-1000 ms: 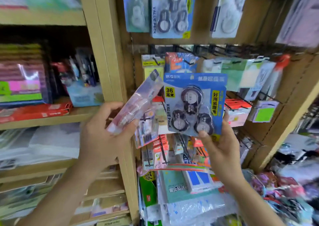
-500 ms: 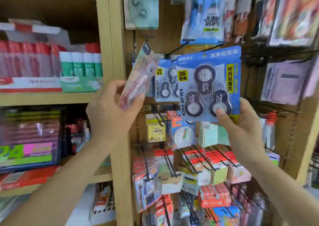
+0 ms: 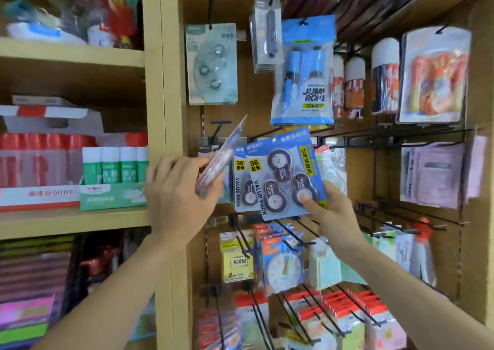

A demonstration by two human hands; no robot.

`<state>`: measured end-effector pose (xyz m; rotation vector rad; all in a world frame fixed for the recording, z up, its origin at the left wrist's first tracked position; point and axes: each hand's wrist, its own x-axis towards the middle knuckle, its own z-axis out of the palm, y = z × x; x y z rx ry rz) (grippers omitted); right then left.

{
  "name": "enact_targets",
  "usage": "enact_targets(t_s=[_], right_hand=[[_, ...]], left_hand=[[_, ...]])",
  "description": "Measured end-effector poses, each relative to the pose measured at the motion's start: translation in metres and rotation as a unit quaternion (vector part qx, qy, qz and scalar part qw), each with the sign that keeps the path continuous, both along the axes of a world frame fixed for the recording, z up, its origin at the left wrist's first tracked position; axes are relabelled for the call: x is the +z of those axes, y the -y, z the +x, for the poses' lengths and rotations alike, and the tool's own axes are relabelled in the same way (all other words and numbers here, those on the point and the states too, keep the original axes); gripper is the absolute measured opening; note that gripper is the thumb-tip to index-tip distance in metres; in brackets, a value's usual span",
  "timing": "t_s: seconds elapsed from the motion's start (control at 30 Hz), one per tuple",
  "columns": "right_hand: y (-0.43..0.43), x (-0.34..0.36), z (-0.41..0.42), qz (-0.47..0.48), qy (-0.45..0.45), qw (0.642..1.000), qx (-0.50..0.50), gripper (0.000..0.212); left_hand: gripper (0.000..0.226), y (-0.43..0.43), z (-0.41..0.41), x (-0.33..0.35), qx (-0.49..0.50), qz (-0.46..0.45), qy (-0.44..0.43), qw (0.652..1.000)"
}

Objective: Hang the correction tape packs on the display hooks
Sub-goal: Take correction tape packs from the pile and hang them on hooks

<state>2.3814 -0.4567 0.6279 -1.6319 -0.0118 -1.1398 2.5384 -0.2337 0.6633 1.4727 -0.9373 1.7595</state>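
Observation:
My right hand (image 3: 332, 210) grips the lower right corner of a blue correction tape pack (image 3: 283, 175) with three round dispensers, tilted slightly and held against the pegboard. Right behind it a matching blue pack (image 3: 239, 181) hangs on a black display hook (image 3: 270, 133). My left hand (image 3: 179, 191) holds a pinkish clear pack (image 3: 222, 157) edge-on, just left of the blue packs. A pale green correction tape pack (image 3: 211, 63) hangs higher up on the left.
A blue jump rope pack (image 3: 304, 74) hangs directly above the blue packs. Bare black hooks (image 3: 395, 135) stick out to the right. Glue stick boxes (image 3: 115, 178) fill the wooden shelf on the left. Sticky notes (image 3: 236, 258) and a clock pack (image 3: 283, 266) hang below.
The view has tilted up along the pegboard. My right hand has brought the blue pack closer to the matching pack hanging on the hook, overlapping it. My left hand keeps its pinkish pack.

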Motion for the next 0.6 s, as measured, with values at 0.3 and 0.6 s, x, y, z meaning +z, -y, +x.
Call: enact_targets(t_s=[0.3, 0.6], right_hand=[[0.007, -0.016, 0.032, 0.069, 0.006, 0.996, 0.052, 0.023], [0.008, -0.016, 0.022, 0.089, 0.011, 0.993, 0.078, 0.023]], left_hand=[[0.028, -0.001, 0.001, -0.002, -0.015, -0.017, 0.01, 1.0], [0.028, -0.002, 0.002, -0.004, -0.046, -0.042, -0.002, 0.998]])
